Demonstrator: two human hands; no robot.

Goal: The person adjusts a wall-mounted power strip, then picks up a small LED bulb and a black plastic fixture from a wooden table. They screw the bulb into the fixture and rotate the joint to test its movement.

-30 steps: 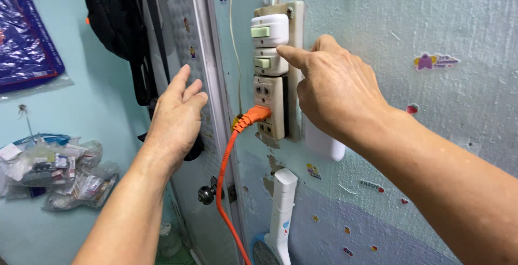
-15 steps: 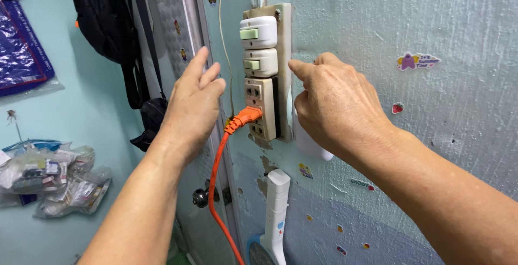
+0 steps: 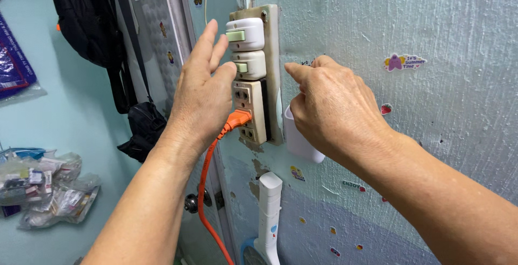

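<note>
Rough pale-blue plaster wall (image 3: 448, 22) filling head view, dotted with small stickers. Wall-mounted switch and socket panel (image 3: 272, 70) upper centre: two white rocker switches with green tabs, upper switch (image 3: 245, 34), lower switch (image 3: 249, 64), cream socket (image 3: 249, 111) beneath. Orange plug (image 3: 239, 119) seated in socket, orange cable (image 3: 204, 189) hanging down past door knob (image 3: 191, 203). Left hand (image 3: 202, 95) flat and open, fingers (image 3: 208, 43) spread and upright, fingertips beside upper switch, heel of hand over plug; nothing gripped. Right hand (image 3: 329, 106) loosely curled, index finger extended toward panel edge beside lower switch, just short of touching; nothing held. White cup holder (image 3: 299, 141) on wall under right hand. Judged: switches stiff plastic, light press on rocker face; plug rigid, firm in socket, best taken by body, not cable; cable soft, flexible. Round cartoon sticker (image 3: 403, 62) right of panel, small strawberry sticker (image 3: 386, 108) below. Clear bags of small packets (image 3: 46, 189) lower left; black bag (image 3: 89, 17) hanging upper left; white handle (image 3: 268, 211) below socket.
</note>
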